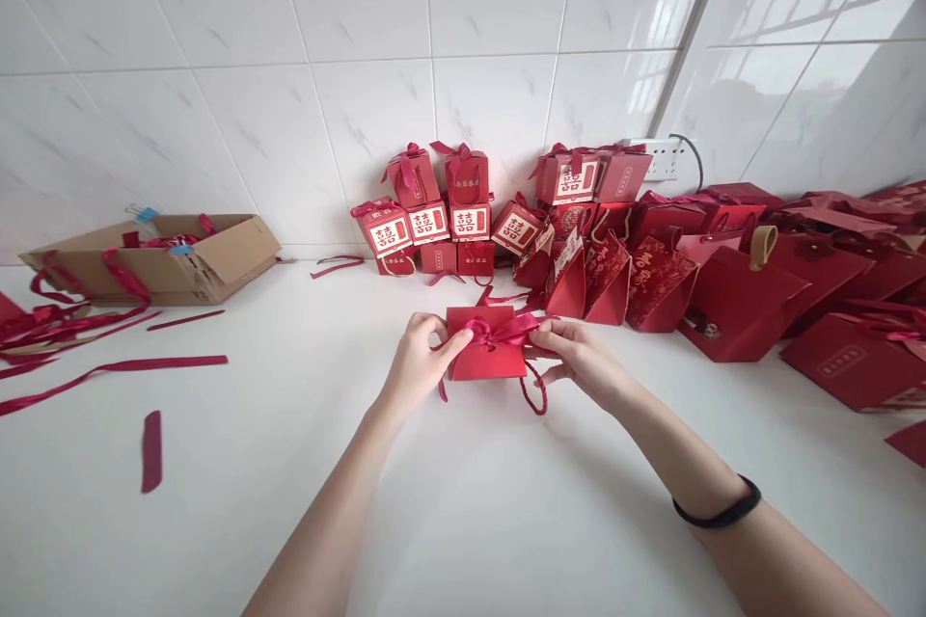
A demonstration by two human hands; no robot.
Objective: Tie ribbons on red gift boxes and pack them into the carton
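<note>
A small red gift box rests on the white table in front of me, with a rope handle hanging at its right side. Across its top lies a shiny dark-pink ribbon bow. My left hand is closed at the box's left side, its thumb pressing the bow's left loop. My right hand pinches the bow's right loop between thumb and fingers, the other fingers beside the box. Part of the bow is hidden under the fingertips.
Several finished red gift boxes are stacked by the tiled wall. More red boxes crowd the right side. At left stands a cardboard box with ribbons; loose ribbon strips lie nearby. A power strip sits behind.
</note>
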